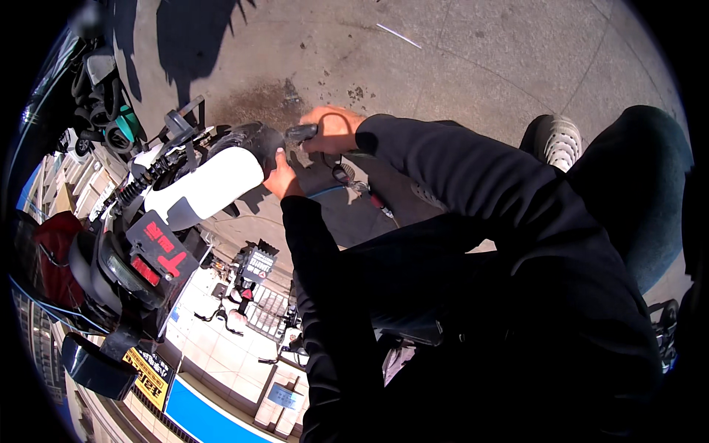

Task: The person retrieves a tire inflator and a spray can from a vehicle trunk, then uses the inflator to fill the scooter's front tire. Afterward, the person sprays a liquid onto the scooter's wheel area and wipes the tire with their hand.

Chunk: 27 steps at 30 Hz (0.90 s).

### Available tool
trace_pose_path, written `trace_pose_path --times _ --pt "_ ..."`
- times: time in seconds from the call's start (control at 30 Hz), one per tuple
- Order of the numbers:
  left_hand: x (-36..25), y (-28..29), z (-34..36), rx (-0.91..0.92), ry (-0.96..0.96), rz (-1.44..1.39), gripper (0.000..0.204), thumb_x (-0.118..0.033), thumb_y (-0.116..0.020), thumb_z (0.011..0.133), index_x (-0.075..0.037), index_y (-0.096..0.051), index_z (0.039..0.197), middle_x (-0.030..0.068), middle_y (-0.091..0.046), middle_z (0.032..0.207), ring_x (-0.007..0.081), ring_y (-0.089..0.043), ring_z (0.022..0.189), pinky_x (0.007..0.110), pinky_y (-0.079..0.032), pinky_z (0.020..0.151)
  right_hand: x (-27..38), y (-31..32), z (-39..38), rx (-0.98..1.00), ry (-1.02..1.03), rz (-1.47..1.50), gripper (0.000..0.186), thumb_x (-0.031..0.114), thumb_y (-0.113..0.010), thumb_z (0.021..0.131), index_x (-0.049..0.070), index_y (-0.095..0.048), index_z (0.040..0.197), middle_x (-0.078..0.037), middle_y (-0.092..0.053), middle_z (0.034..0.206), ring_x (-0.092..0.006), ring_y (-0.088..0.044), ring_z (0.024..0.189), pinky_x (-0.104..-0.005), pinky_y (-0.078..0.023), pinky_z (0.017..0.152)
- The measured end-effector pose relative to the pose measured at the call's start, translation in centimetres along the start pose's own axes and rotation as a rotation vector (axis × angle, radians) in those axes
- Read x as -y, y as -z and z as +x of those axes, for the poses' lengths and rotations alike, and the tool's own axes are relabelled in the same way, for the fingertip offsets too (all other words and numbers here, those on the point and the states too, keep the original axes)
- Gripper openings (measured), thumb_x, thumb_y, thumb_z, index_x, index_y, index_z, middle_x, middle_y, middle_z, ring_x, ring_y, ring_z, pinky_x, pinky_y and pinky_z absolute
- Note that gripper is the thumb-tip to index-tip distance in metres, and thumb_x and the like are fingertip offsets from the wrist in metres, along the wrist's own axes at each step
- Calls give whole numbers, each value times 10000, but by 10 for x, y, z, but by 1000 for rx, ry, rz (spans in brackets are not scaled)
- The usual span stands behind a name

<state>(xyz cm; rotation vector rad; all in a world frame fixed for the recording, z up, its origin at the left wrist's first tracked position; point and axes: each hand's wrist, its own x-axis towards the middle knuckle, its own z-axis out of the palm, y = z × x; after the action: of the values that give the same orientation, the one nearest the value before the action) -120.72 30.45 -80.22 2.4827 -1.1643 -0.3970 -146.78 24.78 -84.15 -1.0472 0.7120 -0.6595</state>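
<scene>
A two-wheeled scooter or motorbike with a white mudguard [210, 184] over its dark tyre [258, 135] fills the left side. My left hand [282, 177] is at the mudguard's end, thumb pointing up and the other fingers curled against its edge, partly hidden. Just beyond it, my right hand [332, 131] is closed around a dark grey handheld tool [300, 133], whose front end points at the tyre. A thin black loop of cord or hose hangs by that hand. What the tool's tip touches is too blurred to tell.
On the ground below my hands lie a red-and-black tool [381, 205] and a blue hose [325, 192]. A dark stain [258, 103] marks the pavement beyond the tyre. Other parked two-wheelers [258, 303] stand near the lower left. My shoe [559, 144] is at the right.
</scene>
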Motion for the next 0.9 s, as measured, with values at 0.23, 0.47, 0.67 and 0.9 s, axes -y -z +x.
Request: trace_pose_path --times 0.23,0.47,0.67,0.9 --pt "-47 -16 -19 -141 -58 -184 562 -244 -784 898 109 -580 1285 192 -632 1316 292 -613 1122 398 -450 1017 -21 9 -3 -25 -18 -87 324 320 -714 804 22 -678 924 -194 -686 828 -332 -678 819 -436 -506 747" --pt "-29 3 -20 -320 -263 -240 501 -154 -654 977 126 -460 1345 275 -564 1331 330 -592 1204 407 -467 1005 7 6 10 11 -145 21 486 368 -706 814 -42 -690 1075 -225 -715 953 -345 -694 951 -454 -516 856" --pt "-24 -5 -16 19 -59 -279 534 -255 -761 919 117 -584 1258 206 -657 1252 282 -634 1080 381 -480 977 11 7 15 28 -30 0 348 283 -716 794 -29 -661 938 -205 -667 802 -334 -656 769 -453 -490 711" --pt "-39 -16 -18 -155 -21 -204 579 -293 -765 909 119 -583 1272 186 -658 1275 291 -635 1071 388 -482 965 4 -1 1 94 -131 -44 320 286 -713 784 8 -673 937 -206 -672 822 -346 -667 806 -449 -498 732"
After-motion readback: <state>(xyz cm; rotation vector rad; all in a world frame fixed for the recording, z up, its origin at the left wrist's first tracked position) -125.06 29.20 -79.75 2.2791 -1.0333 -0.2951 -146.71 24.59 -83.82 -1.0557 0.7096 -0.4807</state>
